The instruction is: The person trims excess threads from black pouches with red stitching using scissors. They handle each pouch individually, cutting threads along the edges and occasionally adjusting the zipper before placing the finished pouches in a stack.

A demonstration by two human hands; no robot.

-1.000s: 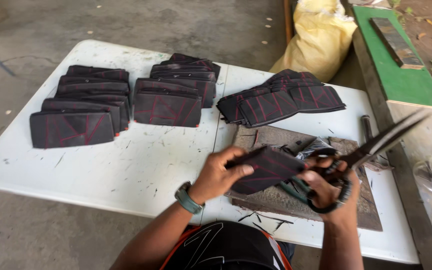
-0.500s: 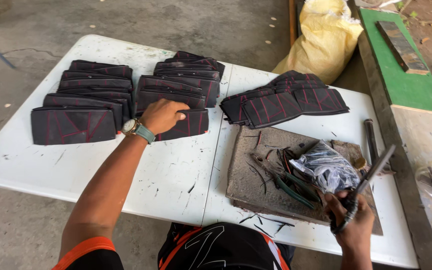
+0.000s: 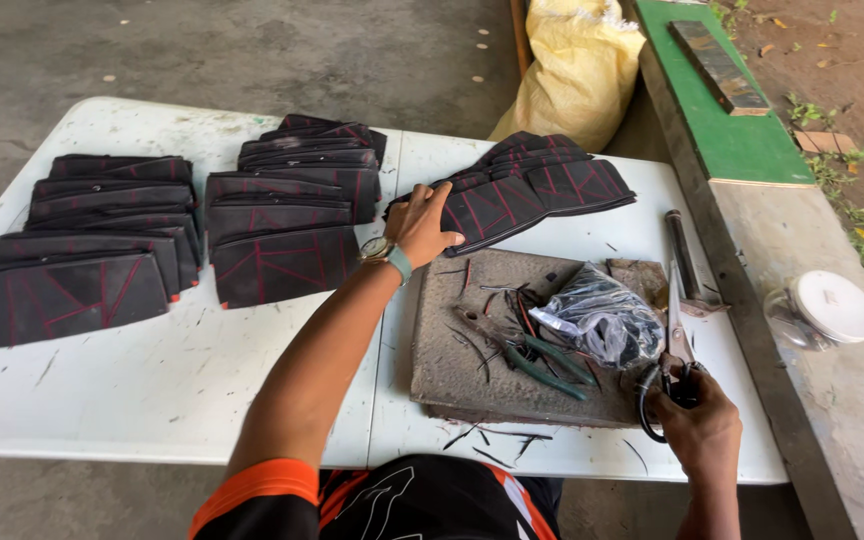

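My left hand (image 3: 422, 225) reaches across the white table (image 3: 152, 390) and rests on the nearest piece of a fanned stack of black pieces with red stitching (image 3: 532, 190); whether the fingers grip it is unclear. My right hand (image 3: 697, 425) holds large black-handled scissors (image 3: 674, 345) by the handles, blades pointing away, at the table's near right edge. A grey stone slab (image 3: 472, 350) lies between the hands, with pliers (image 3: 527, 350) and a crumpled clear plastic bag (image 3: 602, 320) on it.
Two more stacks of black stitched pieces (image 3: 82, 240) (image 3: 287, 215) lie on the table's left half. A metal tool (image 3: 687, 260) lies right of the slab. A yellow sack (image 3: 577, 70), a green board (image 3: 732, 110) and a white lid (image 3: 832, 305) are at the right.
My left hand put a black piece on the middle stack, then moved right to the fanned stack. My right hand lowered the scissors from mid-air to the table's right edge.
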